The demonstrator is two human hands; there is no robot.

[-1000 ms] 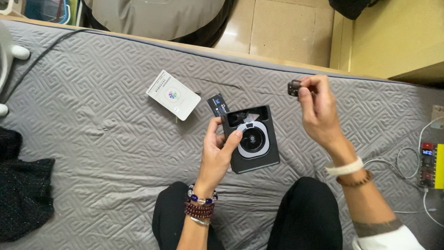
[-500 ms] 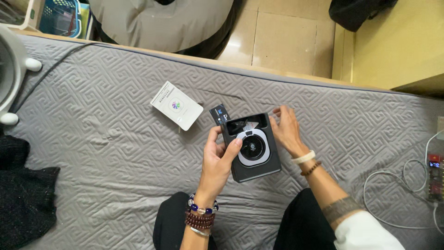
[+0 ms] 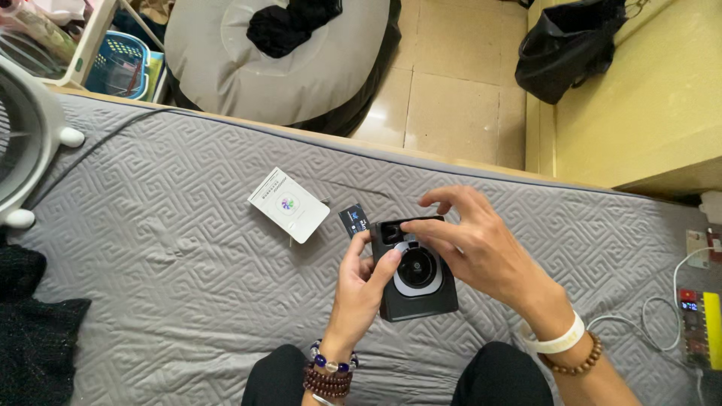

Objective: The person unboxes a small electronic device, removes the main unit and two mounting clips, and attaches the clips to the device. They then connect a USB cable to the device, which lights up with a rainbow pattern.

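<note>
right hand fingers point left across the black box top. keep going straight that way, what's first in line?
Judging loosely, the right hand would cross the black box and meet the small dark card beside it first, then the white card. Height above the quilt is unclear.

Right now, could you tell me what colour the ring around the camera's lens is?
White or light grey, on the dark camera, in the head view.

Bare forearms, no sleeves showing. Left hand [image 3: 361, 289] has stacked bead bracelets at the wrist: one with blue and clear beads, one of dark reddish-brown beads. Right hand [image 3: 485, 252] wears a plain white band plus a brown wooden-bead bracelet. Black trousers on both knees.
</note>
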